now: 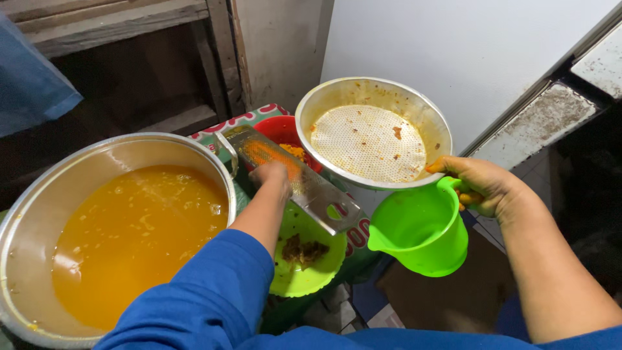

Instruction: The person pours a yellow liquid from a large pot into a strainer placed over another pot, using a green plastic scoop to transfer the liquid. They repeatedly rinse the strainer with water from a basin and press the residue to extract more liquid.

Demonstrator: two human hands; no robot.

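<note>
Right hand (pixel 483 186): closed around handle of green plastic jug (pixel 421 230), metal strainer bowl (pixel 374 133) resting on jug's rim. Left hand (pixel 272 176): reached onto flat metal grater (pixel 295 178); grip not discernible. Grater laid across red bowl (pixel 278 129) and green plate (pixel 304 259). Large metal pot (pixel 39 214) of orange liquid at left.

Hidden and cut-off parts at the worktop

The large steel pot (pixel 39 214) ran off the left and bottom edges. The red bowl (pixel 280 129) lay mostly behind the flat grater (pixel 295 178) and the metal sieve (pixel 372 133). The left hand (pixel 271 176) covered part of the grater; its fingers could not be made out. The patterned worktop (pixel 227 129) showed only in strips, and the green jug's (pixel 421 227) handle was wrapped by the right hand (pixel 483 185).
</note>
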